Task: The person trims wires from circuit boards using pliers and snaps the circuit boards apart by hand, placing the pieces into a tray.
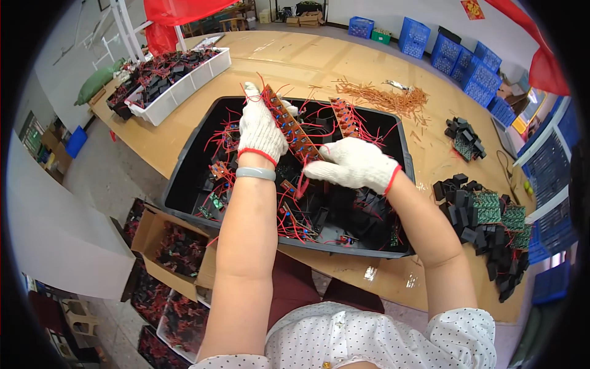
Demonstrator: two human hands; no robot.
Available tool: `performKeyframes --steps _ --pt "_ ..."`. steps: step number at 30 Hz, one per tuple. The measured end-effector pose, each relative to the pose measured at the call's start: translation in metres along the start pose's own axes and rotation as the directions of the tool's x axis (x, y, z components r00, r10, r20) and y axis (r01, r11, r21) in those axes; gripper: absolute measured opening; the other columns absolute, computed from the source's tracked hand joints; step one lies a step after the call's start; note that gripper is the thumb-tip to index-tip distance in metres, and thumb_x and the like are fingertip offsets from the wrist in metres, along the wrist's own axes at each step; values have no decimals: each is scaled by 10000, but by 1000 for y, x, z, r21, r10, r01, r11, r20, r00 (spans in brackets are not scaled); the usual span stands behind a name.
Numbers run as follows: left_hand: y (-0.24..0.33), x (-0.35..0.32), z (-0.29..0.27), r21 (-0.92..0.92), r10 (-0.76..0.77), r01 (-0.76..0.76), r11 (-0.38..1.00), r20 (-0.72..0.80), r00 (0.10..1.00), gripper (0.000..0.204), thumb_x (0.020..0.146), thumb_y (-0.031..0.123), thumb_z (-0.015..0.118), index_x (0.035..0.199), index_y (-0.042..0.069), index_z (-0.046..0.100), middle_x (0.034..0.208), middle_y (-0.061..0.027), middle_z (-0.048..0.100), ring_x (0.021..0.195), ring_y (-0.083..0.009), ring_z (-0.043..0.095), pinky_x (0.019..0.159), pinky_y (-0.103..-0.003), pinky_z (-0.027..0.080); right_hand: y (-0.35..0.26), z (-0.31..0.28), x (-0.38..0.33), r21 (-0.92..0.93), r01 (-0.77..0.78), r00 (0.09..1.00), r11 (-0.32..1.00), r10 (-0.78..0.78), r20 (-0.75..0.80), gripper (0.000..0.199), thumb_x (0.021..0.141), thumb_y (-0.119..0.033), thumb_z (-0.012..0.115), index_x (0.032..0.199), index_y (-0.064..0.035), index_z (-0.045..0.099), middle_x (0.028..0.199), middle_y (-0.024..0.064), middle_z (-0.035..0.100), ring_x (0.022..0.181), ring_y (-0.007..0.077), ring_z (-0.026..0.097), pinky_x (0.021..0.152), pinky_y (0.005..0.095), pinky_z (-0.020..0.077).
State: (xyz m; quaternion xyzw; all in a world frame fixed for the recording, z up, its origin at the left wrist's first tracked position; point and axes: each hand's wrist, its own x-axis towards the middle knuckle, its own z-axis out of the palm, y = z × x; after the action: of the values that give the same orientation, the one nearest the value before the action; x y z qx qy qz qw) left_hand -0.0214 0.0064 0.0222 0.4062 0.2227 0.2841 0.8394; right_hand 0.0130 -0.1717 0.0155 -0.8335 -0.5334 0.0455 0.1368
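A long brown circuit board strip with blue parts and red wires is held over a black plastic tub. My left hand, in a white knit glove, is closed around its far end. My right hand, gloved the same way, grips the near end between thumb and fingers. A second brown board strip with red wires leans at the tub's far side. Inside the tub lie black plastic housings, small green boards and loose red wires.
Thin brown strips lie heaped on the table behind the tub. Black housings with green boards are piled at right. A white bin of wired parts stands far left; a cardboard box of more sits low left.
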Motion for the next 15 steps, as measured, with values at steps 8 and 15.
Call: performKeyframes --steps 8,15 --pt "-8 2 -8 52 -19 17 998 31 999 664 925 635 356 856 13 577 629 -98 579 537 -216 572 516 -345 476 -38 1 5 -307 -8 988 952 55 147 537 944 -498 401 783 -37 624 670 157 650 646 340 656 590 441 519" --pt "-13 3 -9 88 -88 76 993 145 986 658 915 637 394 844 11 584 596 -77 549 494 -193 544 489 -323 467 -47 4 3 -395 111 960 912 4 278 539 941 -507 400 763 -54 633 657 153 649 635 335 658 575 440 520"
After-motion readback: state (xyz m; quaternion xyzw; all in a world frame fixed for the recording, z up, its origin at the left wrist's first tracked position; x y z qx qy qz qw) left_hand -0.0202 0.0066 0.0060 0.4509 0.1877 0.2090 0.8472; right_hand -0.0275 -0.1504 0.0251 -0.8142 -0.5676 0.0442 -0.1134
